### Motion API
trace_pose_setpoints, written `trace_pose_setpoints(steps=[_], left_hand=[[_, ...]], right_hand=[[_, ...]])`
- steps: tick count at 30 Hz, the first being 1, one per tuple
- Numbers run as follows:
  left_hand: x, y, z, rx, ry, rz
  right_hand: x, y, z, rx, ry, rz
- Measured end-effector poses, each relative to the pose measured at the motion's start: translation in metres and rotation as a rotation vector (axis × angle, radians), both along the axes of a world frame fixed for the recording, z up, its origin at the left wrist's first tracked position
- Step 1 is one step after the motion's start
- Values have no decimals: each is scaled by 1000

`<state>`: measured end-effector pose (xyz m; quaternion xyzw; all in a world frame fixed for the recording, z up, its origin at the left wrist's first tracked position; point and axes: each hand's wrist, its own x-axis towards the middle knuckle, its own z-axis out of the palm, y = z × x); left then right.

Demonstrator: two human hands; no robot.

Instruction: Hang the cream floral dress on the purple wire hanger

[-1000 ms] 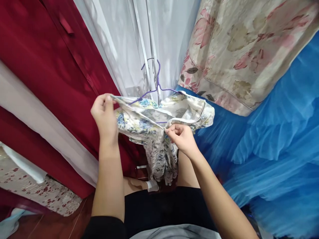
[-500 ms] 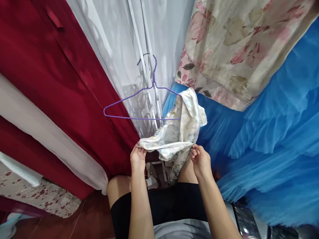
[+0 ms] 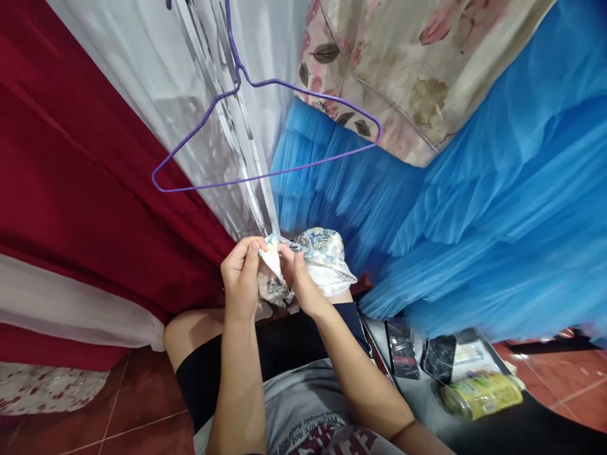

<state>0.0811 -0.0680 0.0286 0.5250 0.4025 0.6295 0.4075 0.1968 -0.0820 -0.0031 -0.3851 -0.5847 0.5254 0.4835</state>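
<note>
A white floral cloth garment [image 3: 327, 268] lies bunched above my lap. My left hand [image 3: 241, 272] is closed, pinching an edge of it between thumb and fingers. Right beside it, my right hand [image 3: 300, 275] grips the same fabric, its fingertips partly behind the folds. The rest of the garment spreads to the right of my right hand, over my thigh. A purple wire hanger [image 3: 265, 175] hangs in front of me, above both hands, with no cloth on it; its hook is partly out of view.
Red and white drapes [image 3: 95, 158] hang on the left, blue tulle [image 3: 450, 208] and a floral cloth [image 3: 393, 76] on the right. White metal bars [image 3: 237, 126] stand behind the hanger. At lower right, a phone [image 3: 402, 347] and a yellow-labelled jar [image 3: 484, 395] rest on a dark surface.
The garment has come off the hanger and down toward my lap, now bunched. My hands have drawn close together. The view has shifted, with the hanger now appearing larger and higher.
</note>
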Motion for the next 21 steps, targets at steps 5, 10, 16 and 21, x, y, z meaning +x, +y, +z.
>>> trace_pose_setpoints(steps=[5,10,16,21], left_hand=[[-12,1,0,46,151,-83],[-26,-12,-30,-227,179,-453],[-58,-28,-38,-43,693,-624],[-91,-41,-18,18,935,-615]], right_hand=[[8,-8,16,-36,83,229],[28,-14,31,-97,-7,317],[97,-10,84,-181,-130,841],[128,9,129,-168,-275,646]])
